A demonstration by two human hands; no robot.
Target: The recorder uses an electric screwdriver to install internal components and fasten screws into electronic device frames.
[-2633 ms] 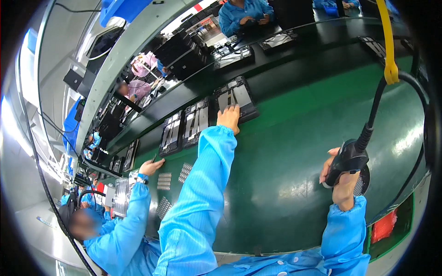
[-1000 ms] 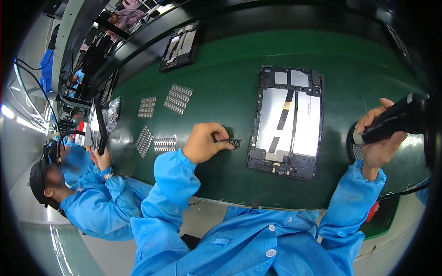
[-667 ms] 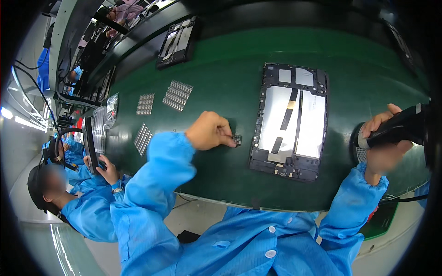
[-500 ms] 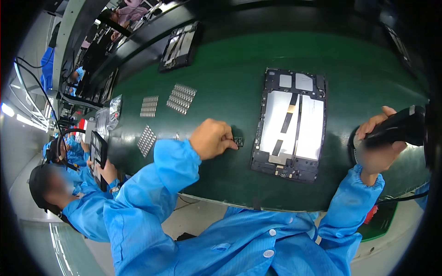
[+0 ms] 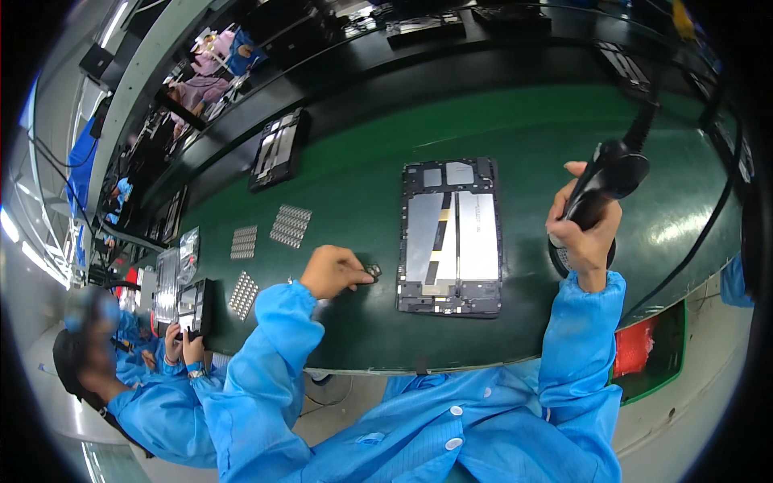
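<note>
My left hand [image 5: 332, 272] pinches a small dark component [image 5: 374, 273] just above the green table; its exact kind is too small to make out. To its right lies a tablet with its back cover off [image 5: 475, 237], showing silver battery panels, a black frame and dark flat cables. My right hand [image 5: 592, 221] is wrapped round a black corded hand tool [image 5: 618, 171] beyond the tablet's right side. A round, perforated part of this tool [image 5: 559, 256] shows beside the wrist. My fingers hide its middle, and its kind is unclear.
Several sheets of small metallic parts [image 5: 291, 226] lie left of my left hand. Another opened tablet [image 5: 279, 149] rests farther back. At left, a co-worker in blue holds a dark device [image 5: 195, 307]. A cord [image 5: 699, 241] hangs at right, above a green bin [image 5: 667, 362] holding something red.
The whole view has shifted. My right hand has raised the black tool off the right edge, turning it more upright. My left hand still pinches the small component beside the tablet.
</note>
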